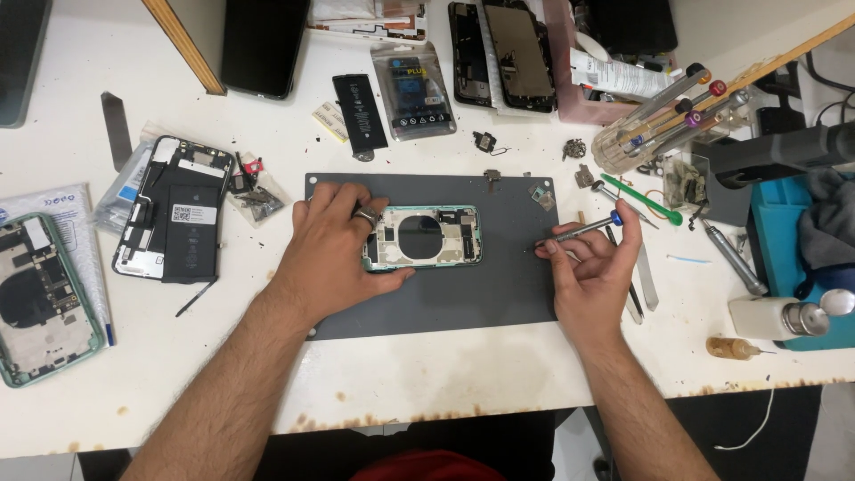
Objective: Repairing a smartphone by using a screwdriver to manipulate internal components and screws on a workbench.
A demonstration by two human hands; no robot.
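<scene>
Now the left hand (334,240) pins the phone frame (423,238) on the mat (499,294), long axis sideways; the right hand (592,267) pinches a screwdriver (583,229) just right of it.

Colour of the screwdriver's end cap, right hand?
Blue, on the screwdriver in the right hand; head view.

The left hand (331,240) covers the left end of the open phone frame (423,238) on the grey mat (499,294). Another opened phone (40,298) at the tabletop's left edge is cut off by the picture. Small loose parts (574,149) near the screwdriver holder (655,120) are too small to tell. The screwdriver (583,229) tip in the right hand (592,267) is too fine to make out.
</scene>
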